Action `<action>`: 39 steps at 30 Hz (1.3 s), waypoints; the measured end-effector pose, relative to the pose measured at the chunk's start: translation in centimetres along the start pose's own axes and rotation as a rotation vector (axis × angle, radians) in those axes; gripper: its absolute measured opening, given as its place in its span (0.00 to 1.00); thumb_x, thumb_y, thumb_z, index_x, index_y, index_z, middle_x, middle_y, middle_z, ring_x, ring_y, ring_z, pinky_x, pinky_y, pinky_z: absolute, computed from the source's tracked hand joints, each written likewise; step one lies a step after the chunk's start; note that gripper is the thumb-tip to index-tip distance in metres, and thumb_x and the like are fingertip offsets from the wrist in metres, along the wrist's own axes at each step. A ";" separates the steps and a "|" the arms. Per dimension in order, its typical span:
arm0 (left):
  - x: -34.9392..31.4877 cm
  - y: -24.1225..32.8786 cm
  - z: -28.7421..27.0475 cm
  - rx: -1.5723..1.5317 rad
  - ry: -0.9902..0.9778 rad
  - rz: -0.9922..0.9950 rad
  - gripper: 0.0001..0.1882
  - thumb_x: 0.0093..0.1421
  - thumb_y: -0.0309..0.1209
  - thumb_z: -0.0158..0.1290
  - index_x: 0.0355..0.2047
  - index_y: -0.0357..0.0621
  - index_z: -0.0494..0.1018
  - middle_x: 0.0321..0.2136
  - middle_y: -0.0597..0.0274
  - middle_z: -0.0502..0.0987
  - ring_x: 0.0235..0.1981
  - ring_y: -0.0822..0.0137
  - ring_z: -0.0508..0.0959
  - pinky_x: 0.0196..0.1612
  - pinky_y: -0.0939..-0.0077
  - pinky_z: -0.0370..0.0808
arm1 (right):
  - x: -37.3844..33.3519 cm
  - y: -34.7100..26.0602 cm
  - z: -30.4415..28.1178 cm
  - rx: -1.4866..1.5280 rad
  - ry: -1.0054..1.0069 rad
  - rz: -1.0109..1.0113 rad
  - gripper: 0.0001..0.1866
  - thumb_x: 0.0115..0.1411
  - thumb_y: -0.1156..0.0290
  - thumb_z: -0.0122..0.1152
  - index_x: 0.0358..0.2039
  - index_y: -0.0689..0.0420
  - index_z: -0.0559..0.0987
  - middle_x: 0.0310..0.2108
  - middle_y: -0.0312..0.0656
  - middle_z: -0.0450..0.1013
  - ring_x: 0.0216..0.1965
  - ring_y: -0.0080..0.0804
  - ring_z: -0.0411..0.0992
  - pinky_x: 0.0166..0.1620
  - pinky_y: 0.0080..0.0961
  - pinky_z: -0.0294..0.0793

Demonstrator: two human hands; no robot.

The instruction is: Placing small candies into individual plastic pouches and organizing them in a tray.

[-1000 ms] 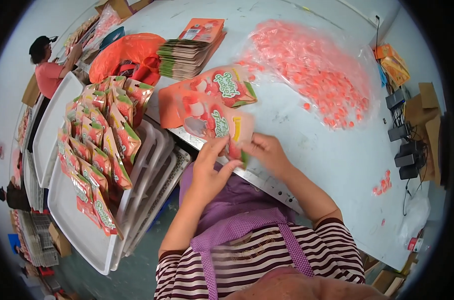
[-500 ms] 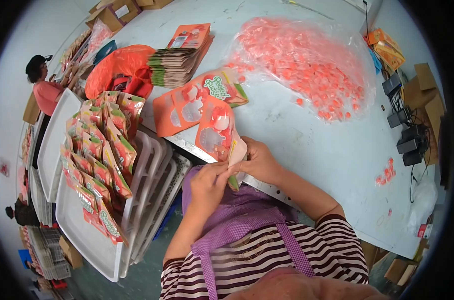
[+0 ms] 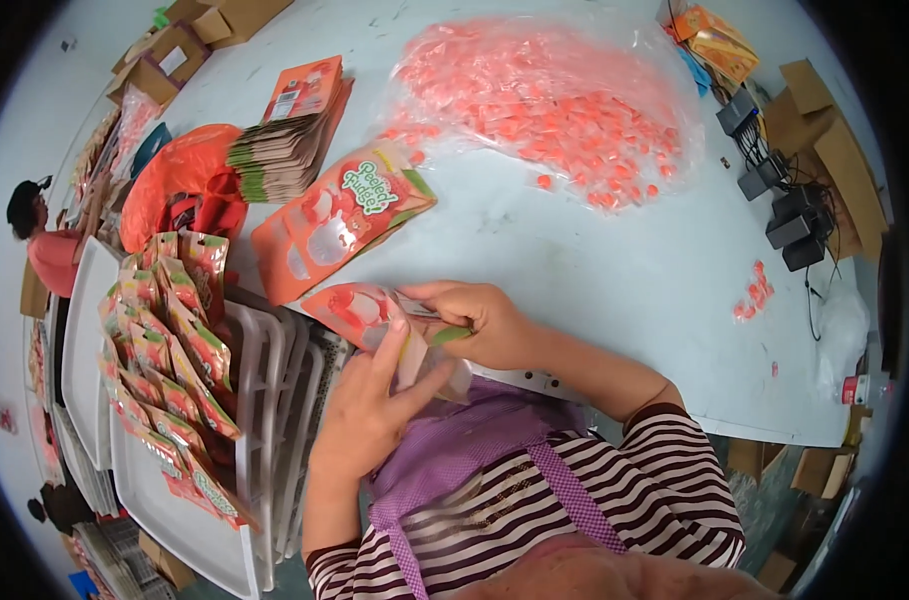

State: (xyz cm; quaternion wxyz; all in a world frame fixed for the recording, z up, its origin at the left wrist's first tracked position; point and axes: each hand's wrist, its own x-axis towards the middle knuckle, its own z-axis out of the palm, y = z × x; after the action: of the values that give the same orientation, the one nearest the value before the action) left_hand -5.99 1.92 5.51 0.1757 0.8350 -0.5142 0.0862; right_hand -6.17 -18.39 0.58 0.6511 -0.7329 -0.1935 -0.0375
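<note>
My right hand [image 3: 482,325] is closed round the green-edged side of an orange printed pouch [image 3: 349,307], which it tilts over the table's near edge. The pouch's mouth gapes toward me and shows its pale inside. My left hand [image 3: 362,415] is at that mouth with index finger and thumb spread apart; the index finger touches the pouch's rim. Just beyond, another flat pouch [image 3: 319,232] with a clear window lies on the table. Farther back is a stack of flat pouches [image 3: 282,150].
A big clear bag of small pink-orange wrapped pieces [image 3: 564,110] spreads over the far table. To the left, filled pouches [image 3: 174,350] stand in a white tray [image 3: 189,545] on stacked trays. Black power adapters [image 3: 799,225] lie at right. A co-worker [image 3: 49,250] is at far left.
The pouch in my hands has turned, and its mouth now gapes wider. My left hand has gone from a pinch to spread fingers. The whole view has shifted with my head.
</note>
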 end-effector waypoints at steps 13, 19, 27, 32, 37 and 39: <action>0.8 -2.6 0.4 0.043 0.145 -0.143 0.10 0.43 0.23 0.57 0.26 0.33 0.69 0.49 0.45 0.68 0.48 0.49 0.69 0.50 0.54 0.65 | 0.3 3.9 -10.1 -0.358 0.329 0.207 0.21 0.52 0.73 0.58 0.47 0.59 0.68 0.53 0.41 0.64 0.53 0.33 0.61 0.56 0.32 0.59; 2.4 -3.9 8.7 -0.182 0.154 -0.275 0.10 0.47 0.28 0.58 0.26 0.36 0.70 0.50 0.41 0.67 0.51 0.44 0.67 0.54 0.53 0.63 | 5.4 10.5 -21.5 -1.295 0.719 0.340 0.28 0.55 0.51 0.51 0.51 0.55 0.67 0.54 0.47 0.62 0.54 0.43 0.59 0.56 0.45 0.54; 3.1 -4.9 13.1 -0.328 0.288 -0.363 0.10 0.49 0.29 0.56 0.25 0.36 0.69 0.55 0.39 0.61 0.55 0.44 0.63 0.57 0.50 0.57 | 13.2 9.3 -21.6 -1.053 0.511 0.700 0.39 0.48 0.39 0.50 0.53 0.55 0.68 0.53 0.50 0.64 0.57 0.47 0.59 0.56 0.51 0.51; 3.3 -5.2 13.1 -0.302 0.301 -0.322 0.10 0.49 0.28 0.56 0.23 0.35 0.67 0.55 0.39 0.61 0.55 0.44 0.64 0.57 0.50 0.57 | 10.8 11.1 -20.6 -1.125 0.338 0.417 0.25 0.46 0.49 0.57 0.42 0.49 0.78 0.51 0.50 0.65 0.54 0.48 0.61 0.55 0.47 0.53; 3.2 -6.2 12.8 -0.346 0.306 -0.337 0.10 0.49 0.27 0.56 0.23 0.35 0.67 0.55 0.39 0.61 0.54 0.43 0.64 0.57 0.51 0.57 | 6.2 10.0 -17.3 -1.143 0.178 0.144 0.14 0.49 0.58 0.58 0.34 0.49 0.78 0.48 0.47 0.66 0.51 0.44 0.61 0.55 0.42 0.54; 3.1 -6.4 12.8 -0.350 0.324 -0.338 0.10 0.49 0.28 0.57 0.23 0.35 0.67 0.55 0.39 0.62 0.54 0.43 0.65 0.57 0.51 0.57 | 4.7 9.4 -15.9 -1.146 0.140 0.077 0.11 0.50 0.60 0.57 0.32 0.50 0.78 0.47 0.46 0.66 0.50 0.43 0.61 0.54 0.41 0.55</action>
State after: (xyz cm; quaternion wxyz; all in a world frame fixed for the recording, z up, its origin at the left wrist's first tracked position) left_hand 0.64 -2.94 -6.60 0.4090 0.8412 -0.3400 0.0979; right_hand 4.46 -33.42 -4.48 0.1622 -0.9709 -0.0718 -0.1611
